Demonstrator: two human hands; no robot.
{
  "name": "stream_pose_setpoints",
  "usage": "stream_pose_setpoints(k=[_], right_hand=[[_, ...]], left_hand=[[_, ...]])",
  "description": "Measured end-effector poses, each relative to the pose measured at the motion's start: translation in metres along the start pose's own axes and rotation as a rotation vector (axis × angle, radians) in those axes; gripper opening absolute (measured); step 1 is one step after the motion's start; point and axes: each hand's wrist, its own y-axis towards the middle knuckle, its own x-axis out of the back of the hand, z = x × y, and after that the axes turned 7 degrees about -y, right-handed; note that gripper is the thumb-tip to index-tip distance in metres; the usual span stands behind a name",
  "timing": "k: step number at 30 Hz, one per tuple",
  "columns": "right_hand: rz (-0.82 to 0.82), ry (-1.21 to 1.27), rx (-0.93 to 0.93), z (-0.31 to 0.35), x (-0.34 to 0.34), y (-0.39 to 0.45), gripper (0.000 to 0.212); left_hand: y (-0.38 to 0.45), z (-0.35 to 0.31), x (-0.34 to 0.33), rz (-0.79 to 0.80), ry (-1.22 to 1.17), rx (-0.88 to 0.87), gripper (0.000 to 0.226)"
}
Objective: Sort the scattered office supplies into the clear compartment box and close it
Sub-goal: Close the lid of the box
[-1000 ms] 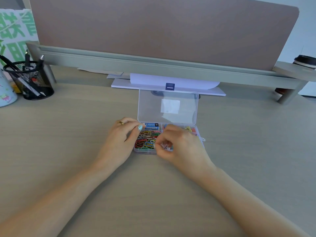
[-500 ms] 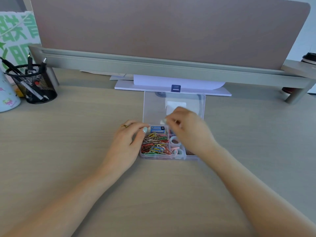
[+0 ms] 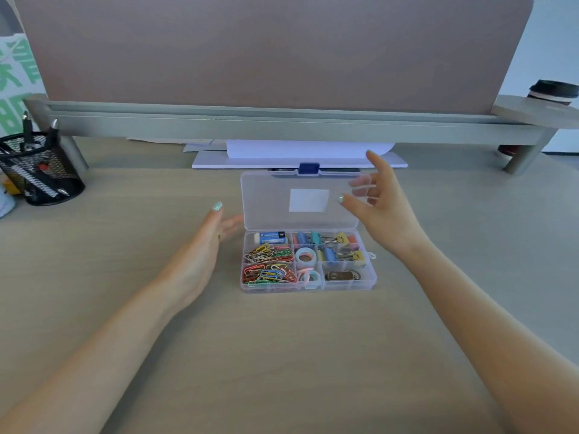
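Note:
The clear compartment box [image 3: 371, 285] lies in the middle of the desk with its lid [image 3: 269, 202] folded back flat. Its compartments hold coloured paper clips [image 3: 268, 266], a blue eraser [image 3: 272, 238], binder clips [image 3: 329, 245], tape rolls [image 3: 306, 257] and a metal USB stick [image 3: 341, 275]. My left hand [image 3: 203, 245] hovers just left of the box, fingers apart and holding nothing. My right hand [image 3: 380, 202] is raised beside the lid's right edge, fingers spread, empty.
A black mesh pen holder [image 3: 37, 170] stands at the far left. A grey monitor riser [image 3: 282, 123] crosses the back, with white papers [image 3: 310, 151] under it. A coffee cup [image 3: 553, 92] sits on the riser's right end.
Both hands left the box: the left drew away from its left edge, the right lifted from over the compartments up to the lid's right side. All compartments now show.

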Motion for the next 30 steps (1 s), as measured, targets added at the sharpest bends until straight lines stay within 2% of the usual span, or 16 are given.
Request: stream_pose_setpoints(k=[2,4,7,9,10,13,18,23,27,30], right_hand=[[-0.048,-0.16,0.127,0.007,0.003,-0.003,0.045],[-0.051,-0.313,0.288,0.014,0.004,-0.008,0.03],[-0.008,-0.513,0.516,0.023,0.003,-0.017,0.022],[0.044,-0.55,0.607,0.026,0.0,-0.028,0.017],[0.071,-0.545,0.632,0.026,-0.001,-0.034,0.015],[0.153,-0.475,0.628,0.019,-0.004,-0.055,0.021],[0.278,-0.445,0.594,0.001,-0.007,-0.082,0.019],[0.302,-0.382,0.522,-0.003,-0.009,-0.088,0.017],[0.421,-0.35,0.584,-0.01,-0.001,-0.088,0.019],[0.415,-0.292,0.612,-0.014,0.002,-0.085,0.019]], left_hand=[[-0.006,-0.002,0.0,-0.017,-0.061,-0.056,0.041],[-0.003,0.0,0.004,0.011,0.008,-0.1,0.047],[-0.005,0.001,0.008,0.06,0.12,-0.055,0.059],[-0.008,0.0,0.006,0.083,0.104,0.018,0.059],[-0.011,-0.004,0.002,0.118,0.139,-0.008,0.055],[-0.024,-0.014,-0.014,0.192,0.335,-0.161,0.048],[-0.032,-0.007,-0.03,0.276,0.726,-0.226,0.042],[-0.035,0.009,-0.036,0.316,1.033,-0.318,0.066],[-0.039,0.01,-0.038,0.272,1.085,-0.341,0.079],[-0.04,0.006,-0.042,0.239,1.131,-0.342,0.088]])
